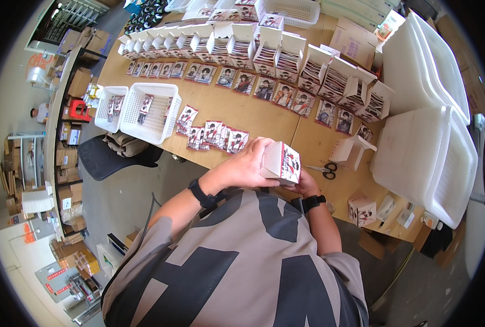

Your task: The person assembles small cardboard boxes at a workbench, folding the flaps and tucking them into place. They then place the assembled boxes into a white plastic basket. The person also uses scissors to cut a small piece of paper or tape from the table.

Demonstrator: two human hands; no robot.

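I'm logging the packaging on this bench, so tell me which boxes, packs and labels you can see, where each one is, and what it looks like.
Small carton: held in both hands, white with red-and-black picture.
Open display boxes: curved row along table's far side, white flaps up.
Flat packs: fanned by white basket, same artwork.
Brown box: far right, pale label.

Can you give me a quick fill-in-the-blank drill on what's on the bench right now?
1. Both hands, left hand and right hand, hold a small printed ____ above the table edge.
2. The scissors lie on the wooden table with ____ handles.
3. The white mesh basket sits to the person's ____.
4. Each wrist wears a ____ band.

Missing words: box; black; left; black
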